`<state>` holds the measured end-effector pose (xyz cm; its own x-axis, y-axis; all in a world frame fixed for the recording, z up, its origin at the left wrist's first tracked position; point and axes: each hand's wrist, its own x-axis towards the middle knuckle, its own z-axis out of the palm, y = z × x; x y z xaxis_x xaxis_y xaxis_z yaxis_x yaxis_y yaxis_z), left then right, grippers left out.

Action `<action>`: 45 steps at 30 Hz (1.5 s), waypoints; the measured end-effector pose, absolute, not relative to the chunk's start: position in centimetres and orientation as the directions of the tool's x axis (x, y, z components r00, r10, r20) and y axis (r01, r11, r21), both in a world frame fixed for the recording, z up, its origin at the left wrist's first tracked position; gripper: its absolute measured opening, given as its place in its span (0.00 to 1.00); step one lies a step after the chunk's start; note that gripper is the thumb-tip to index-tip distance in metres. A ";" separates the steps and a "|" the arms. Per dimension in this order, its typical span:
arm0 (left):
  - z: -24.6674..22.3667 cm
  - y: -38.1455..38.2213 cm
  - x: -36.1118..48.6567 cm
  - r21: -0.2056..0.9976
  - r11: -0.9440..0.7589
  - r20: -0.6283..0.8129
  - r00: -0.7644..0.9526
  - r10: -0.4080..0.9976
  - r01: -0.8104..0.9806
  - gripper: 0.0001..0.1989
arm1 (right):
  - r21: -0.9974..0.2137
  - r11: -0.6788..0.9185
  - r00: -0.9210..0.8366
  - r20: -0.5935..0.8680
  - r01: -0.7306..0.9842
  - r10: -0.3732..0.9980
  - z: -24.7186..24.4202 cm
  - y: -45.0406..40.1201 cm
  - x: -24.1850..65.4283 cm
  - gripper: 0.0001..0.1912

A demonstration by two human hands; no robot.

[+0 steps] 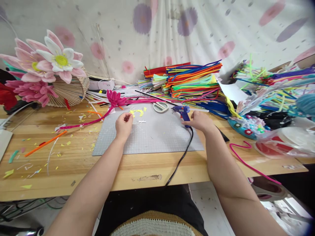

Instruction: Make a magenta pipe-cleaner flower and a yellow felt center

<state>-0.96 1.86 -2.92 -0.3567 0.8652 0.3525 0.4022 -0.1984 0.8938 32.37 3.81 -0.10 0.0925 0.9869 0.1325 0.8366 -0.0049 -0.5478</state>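
My left hand [123, 126] is over the left part of the grey cutting mat [157, 141], thumb and fingertips pinched together. What they hold, if anything, is too small to make out; yellow scraps [141, 113] lie right beside the fingertips. My right hand [201, 121] has its fingers closed at the handle of a blue glue gun [181, 111], whose nozzle points left. A pale glue stick juts from its back, and its black cord [183, 157] runs down over the table's front edge. White-handled scissors [160, 107] rest at the mat's far edge.
A magenta pipe-cleaner flower [115, 99] with a long stem lies left of the mat. Bundles of coloured pipe cleaners [194, 80] are stacked behind. Pink and white flowers [60, 60] stand back left. A plastic-wrapped tub [283, 142] and a magenta pipe cleaner [253, 167] are on the right.
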 end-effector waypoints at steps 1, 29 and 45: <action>-2.9 1.8 -1.0 0.894 -0.197 0.352 -0.361 0.863 0.402 0.06 | -0.447 -0.030 0.077 0.087 0.894 0.993 0.5 3.2 32.4 0.23; -3.1 1.4 -0.6 0.819 -0.295 0.407 -0.135 0.904 0.492 0.04 | -0.972 0.230 -0.136 0.221 0.054 0.966 -0.6 7.3 18.5 0.12; -3.0 0.9 0.6 0.885 -0.257 0.260 0.047 0.965 0.389 0.04 | -1.000 -0.014 -0.329 -0.009 -0.012 0.944 -2.9 4.4 18.0 0.15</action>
